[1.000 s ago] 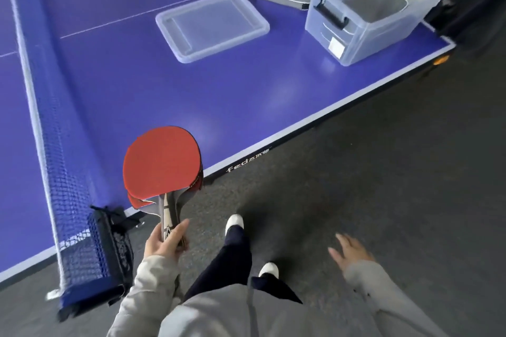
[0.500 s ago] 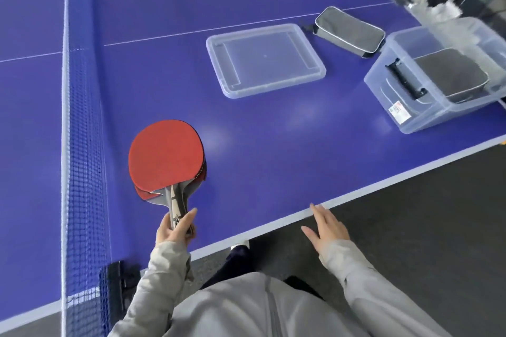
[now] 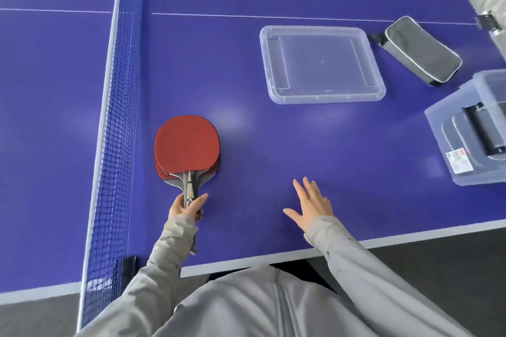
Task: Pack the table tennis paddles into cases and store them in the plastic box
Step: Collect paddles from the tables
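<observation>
A: Where are the paddles (image 3: 187, 145)?
B: Lower left of the frame, beside the net (image 3: 115, 117). The left hand (image 3: 187, 206) grips their handles; the right hand (image 3: 310, 206) is spread wide and holds nothing.
A: Risk?
B: Gripped only by the handles, the stack could slide apart.
A: Unclear?
B: Probably two paddles. The right edge cuts off the plastic box (image 3: 438, 128).

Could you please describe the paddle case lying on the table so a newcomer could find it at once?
On the blue table, look far right, beyond the plastic box. The paddle case lies right of the clear lid. Unlike its see-through neighbours, it is dark grey with white piping.
</observation>
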Available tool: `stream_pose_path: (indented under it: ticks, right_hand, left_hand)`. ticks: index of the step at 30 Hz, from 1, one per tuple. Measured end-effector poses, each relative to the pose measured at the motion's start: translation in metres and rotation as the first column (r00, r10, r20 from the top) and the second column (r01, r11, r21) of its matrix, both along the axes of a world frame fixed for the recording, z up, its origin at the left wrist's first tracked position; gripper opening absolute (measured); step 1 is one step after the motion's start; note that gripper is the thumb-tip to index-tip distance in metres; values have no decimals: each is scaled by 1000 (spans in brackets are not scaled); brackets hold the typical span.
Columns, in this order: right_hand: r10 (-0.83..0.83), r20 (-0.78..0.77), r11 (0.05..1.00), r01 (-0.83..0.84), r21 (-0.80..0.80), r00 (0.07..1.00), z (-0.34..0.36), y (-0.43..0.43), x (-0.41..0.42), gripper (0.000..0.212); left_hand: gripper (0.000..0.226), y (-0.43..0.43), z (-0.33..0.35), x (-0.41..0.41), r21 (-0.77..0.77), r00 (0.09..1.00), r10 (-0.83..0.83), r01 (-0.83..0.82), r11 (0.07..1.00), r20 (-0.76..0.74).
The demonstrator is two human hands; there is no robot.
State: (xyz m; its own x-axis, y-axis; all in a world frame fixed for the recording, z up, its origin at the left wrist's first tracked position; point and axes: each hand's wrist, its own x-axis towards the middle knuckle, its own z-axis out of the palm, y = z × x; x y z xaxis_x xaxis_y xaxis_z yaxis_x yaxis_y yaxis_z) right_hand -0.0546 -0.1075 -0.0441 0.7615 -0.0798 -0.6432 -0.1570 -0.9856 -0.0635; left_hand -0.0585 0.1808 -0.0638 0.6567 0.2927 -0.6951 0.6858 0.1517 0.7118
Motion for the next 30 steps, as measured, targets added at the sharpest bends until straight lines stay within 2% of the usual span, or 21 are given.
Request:
stream_pose_path:
  ticks: [3,8,10,14,19,30]
  right_hand:
    - [-1,2,1000,1,-10,1000,-3,4,11,80]
    - [-5,-32,999,3,-53,999,-10,5,15,84]
    - [15,-39,997,-18,-69,999,-13,5,14,86]
    - [44,-27,995,-46,-86,999,-14,7,13,91]
    - [46,-26,995,-48,-85,999,-15,7,14,92]
    - [48,-16,997,-49,-65,999,-19,3,10,91]
  left_hand:
    - [33,0,2,-2,57,1000,-10,9,998,12]
    - [42,11,-4,-7,236,989,-143,133,963,27]
    - [36,10,-7,-7,295,993,-118,115,948,-10]
    - [48,5,-10,-10,386,1000,-7,12,922,-16]
    - [56,1,-13,-9,371,999,48,-47,928,6]
    - [50,-3,-14,-12,400,1000,21,-24,916,11]
